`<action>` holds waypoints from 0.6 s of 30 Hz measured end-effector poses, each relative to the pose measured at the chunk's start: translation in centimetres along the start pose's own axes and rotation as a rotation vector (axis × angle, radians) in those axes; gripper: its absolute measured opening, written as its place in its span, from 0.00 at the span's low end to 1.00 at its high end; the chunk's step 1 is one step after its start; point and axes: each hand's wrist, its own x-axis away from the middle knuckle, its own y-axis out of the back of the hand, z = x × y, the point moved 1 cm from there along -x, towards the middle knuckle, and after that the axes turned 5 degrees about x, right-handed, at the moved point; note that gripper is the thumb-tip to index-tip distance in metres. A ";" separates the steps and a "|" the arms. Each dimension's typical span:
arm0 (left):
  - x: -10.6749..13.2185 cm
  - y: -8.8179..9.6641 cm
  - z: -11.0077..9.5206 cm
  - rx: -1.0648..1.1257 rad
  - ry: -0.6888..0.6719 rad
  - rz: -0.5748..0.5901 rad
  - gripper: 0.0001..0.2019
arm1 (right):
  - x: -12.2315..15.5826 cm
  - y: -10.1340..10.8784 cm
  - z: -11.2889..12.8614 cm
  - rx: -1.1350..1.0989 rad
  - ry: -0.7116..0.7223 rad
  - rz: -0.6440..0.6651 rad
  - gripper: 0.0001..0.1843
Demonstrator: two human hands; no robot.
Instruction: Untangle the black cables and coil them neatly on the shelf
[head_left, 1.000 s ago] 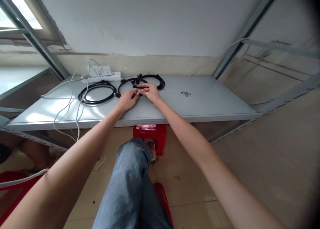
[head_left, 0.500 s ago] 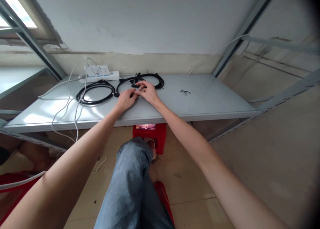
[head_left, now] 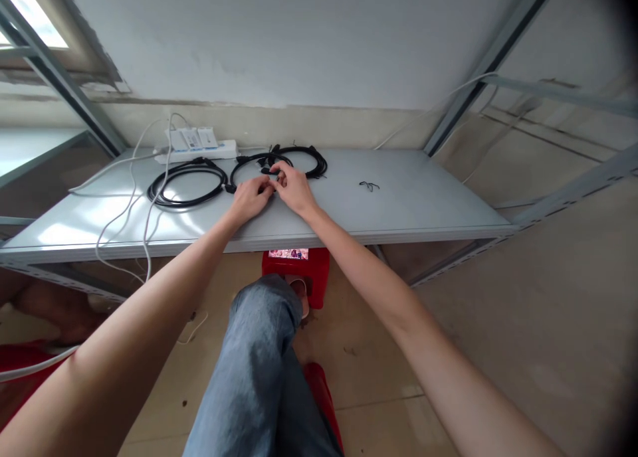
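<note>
My left hand (head_left: pixel 252 198) and my right hand (head_left: pixel 294 190) meet over the front of the black cable coils on a pale grey metal shelf (head_left: pixel 423 204). Their fingertips pinch a black cable (head_left: pixel 259 161) close together, and the fingers partly hide it. A black plug (head_left: pixel 266 170) lies just beyond my right fingertips. A second black cable coil (head_left: pixel 184 186) lies to the left of my left hand, and a third coil (head_left: pixel 312 166) lies behind my right hand.
A white power strip (head_left: pixel 197 150) stands at the back of the shelf, with white cables (head_left: pixel 132 204) trailing over the shelf's left side. A small black wire (head_left: pixel 369 186) lies to the right. Below are a red stool (head_left: pixel 296 268) and my jeans-clad knee (head_left: pixel 259 311).
My hands have drawn slightly closer together over the cable. The whole view has shifted slightly, so the shelf and coils sit a little further left and higher.
</note>
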 end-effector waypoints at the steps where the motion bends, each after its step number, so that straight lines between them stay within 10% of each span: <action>1: 0.0 0.0 0.0 0.002 0.000 -0.003 0.10 | 0.0 0.0 0.1 0.011 0.013 0.001 0.09; 18: 0.0 0.0 0.1 0.011 0.003 -0.023 0.11 | -0.2 0.6 0.9 -0.222 -0.111 0.013 0.26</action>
